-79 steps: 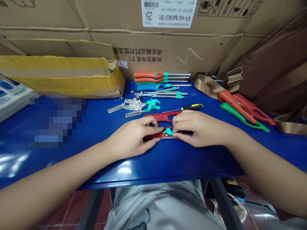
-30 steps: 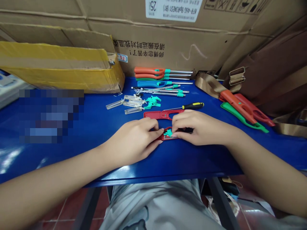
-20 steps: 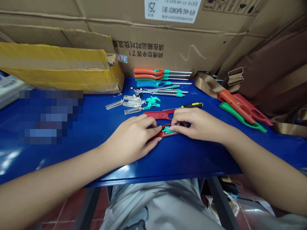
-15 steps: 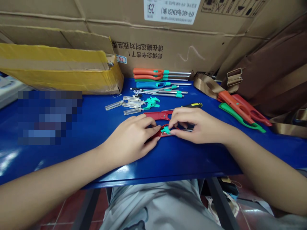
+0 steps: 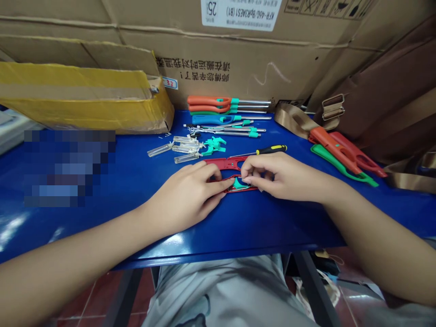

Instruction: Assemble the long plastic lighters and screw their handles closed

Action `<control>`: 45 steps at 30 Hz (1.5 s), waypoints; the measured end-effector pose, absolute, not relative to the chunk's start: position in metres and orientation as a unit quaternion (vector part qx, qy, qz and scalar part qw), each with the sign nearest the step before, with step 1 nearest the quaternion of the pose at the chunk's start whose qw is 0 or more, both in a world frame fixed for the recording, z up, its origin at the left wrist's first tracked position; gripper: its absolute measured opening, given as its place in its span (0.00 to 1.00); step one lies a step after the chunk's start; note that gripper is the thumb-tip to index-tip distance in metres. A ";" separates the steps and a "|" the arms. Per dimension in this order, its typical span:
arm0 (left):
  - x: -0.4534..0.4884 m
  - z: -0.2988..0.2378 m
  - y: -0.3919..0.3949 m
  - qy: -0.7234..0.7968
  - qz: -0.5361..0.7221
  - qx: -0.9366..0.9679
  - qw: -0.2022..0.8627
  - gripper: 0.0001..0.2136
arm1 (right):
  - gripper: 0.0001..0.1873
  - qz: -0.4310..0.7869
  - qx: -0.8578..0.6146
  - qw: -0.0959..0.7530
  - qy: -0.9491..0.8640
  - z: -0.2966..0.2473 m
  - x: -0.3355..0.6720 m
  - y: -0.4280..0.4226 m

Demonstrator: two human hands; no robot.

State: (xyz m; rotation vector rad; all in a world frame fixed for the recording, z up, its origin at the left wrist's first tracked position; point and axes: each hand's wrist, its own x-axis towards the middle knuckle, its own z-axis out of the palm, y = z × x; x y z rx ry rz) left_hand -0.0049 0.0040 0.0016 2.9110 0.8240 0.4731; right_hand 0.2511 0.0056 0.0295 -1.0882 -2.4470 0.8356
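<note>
My left hand [image 5: 190, 193] grips a red lighter shell half [image 5: 252, 188] at its left end, holding it on the table. A teal trigger piece [image 5: 239, 184] sits in the shell's opening, with my left fingertips against its left side. The fingers of my right hand [image 5: 277, 177] are pinched at the trigger's right end. Just behind lies another red shell half [image 5: 218, 163], partly covered by my left hand. A screwdriver [image 5: 271, 150] with a black and yellow handle rests behind my right hand.
Clear tubes [image 5: 186, 149], teal triggers [image 5: 215, 145] and metal rods [image 5: 235, 133] lie at the back. Assembled lighters [image 5: 211, 101] are stacked behind them. Coloured shell pieces [image 5: 337, 150] lie right, beside a brown strap [image 5: 293, 120]. A yellow-taped box [image 5: 126, 109] stands left.
The trigger piece has gone from raised between my fingers to lying lower in the red shell. My right hand has shifted slightly, and my left hand stays on the shell.
</note>
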 end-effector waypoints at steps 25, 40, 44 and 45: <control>-0.008 -0.001 0.011 0.256 0.192 0.943 0.088 0.12 | 0.07 0.259 -0.346 0.140 -0.891 0.024 0.252 0.005; -0.007 0.003 0.012 0.248 0.174 0.952 0.039 0.13 | 0.04 0.233 -0.380 0.146 -0.883 0.019 0.246 0.006; -0.007 0.002 0.012 0.249 0.186 0.949 0.053 0.12 | 0.05 0.254 -0.393 0.146 -0.872 0.019 0.244 0.007; -0.006 0.001 0.012 0.247 0.190 0.948 0.058 0.12 | 0.05 0.258 -0.396 0.149 -0.869 0.018 0.244 0.008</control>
